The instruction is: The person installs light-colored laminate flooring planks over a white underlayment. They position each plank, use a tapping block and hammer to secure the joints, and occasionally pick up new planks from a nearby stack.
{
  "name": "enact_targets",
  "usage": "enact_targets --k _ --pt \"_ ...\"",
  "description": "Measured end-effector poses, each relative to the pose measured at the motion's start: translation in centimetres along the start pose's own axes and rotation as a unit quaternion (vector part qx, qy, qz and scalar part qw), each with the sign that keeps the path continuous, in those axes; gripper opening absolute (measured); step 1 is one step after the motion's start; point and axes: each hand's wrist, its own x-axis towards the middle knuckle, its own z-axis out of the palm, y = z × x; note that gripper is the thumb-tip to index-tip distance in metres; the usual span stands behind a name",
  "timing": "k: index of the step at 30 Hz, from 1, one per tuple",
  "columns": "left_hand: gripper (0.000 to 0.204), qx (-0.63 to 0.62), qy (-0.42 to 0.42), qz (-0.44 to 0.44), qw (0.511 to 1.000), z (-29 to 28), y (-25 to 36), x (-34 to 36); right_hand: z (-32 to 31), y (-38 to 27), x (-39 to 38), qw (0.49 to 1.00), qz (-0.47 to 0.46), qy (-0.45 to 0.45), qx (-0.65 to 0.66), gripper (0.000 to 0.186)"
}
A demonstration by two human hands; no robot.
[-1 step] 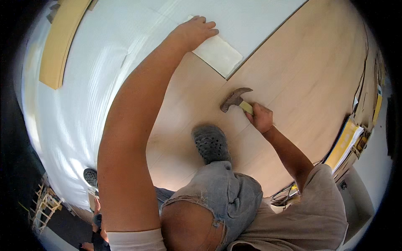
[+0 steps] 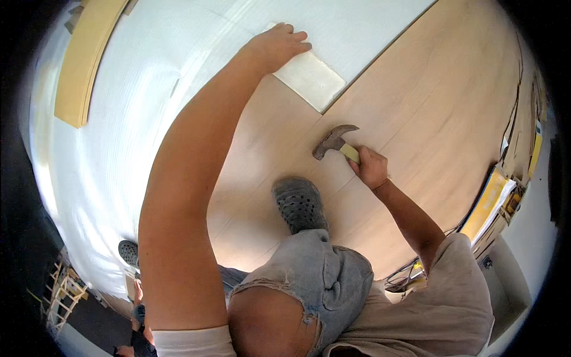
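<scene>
My left hand [image 2: 281, 47] reaches far forward over a flat, off-white rectangular block [image 2: 312, 80]. Its fingers bend over the block's far part, and the palm hides some of it. The block lies along the edge of the wood-look floor planks [image 2: 262, 128], where they meet the white sheet underlay [image 2: 351, 30]. Closed around the pale yellow-green handle of a claw hammer [image 2: 331, 143], my right hand [image 2: 372, 168] is nearer and to the right. The hammer's rusty head is over the planks, apart from the block.
A stack of yellowish boards [image 2: 86, 65] lies on the underlay at far left. My dark clog [image 2: 299, 205] is on the planks below the hammer. At right are a yellow-and-white package [image 2: 489, 202] and clutter along the wall. Another person [image 2: 141, 339] shows at lower left.
Both my hands, the block and the hammer stay in place. The other person at the lower left edge has shifted slightly.
</scene>
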Motion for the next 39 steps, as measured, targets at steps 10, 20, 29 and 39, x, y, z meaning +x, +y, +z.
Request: enact_targets --k 10,20,29,39 --pt "0.114 0.018 0.016 -0.030 0.999 1.7 4.9 -4.9 0.8 -0.1 0.2 0.999 -0.006 0.009 -0.034 0.038" --pt "0.130 -0.152 0.060 -0.241 0.957 4.8 13.7 -10.4 -1.6 0.2 0.5 0.995 0.017 0.021 0.096 0.032" --pt "0.124 -0.155 0.104 -0.275 0.943 6.3 13.1 -12.3 -12.7 9.0 24.5 0.995 0.099 -0.004 0.032 0.038" --pt "0.124 -0.056 0.068 -0.281 0.956 6.9 14.5 -12.0 -13.5 10.0 28.1 0.979 0.122 -0.164 -0.018 0.017"
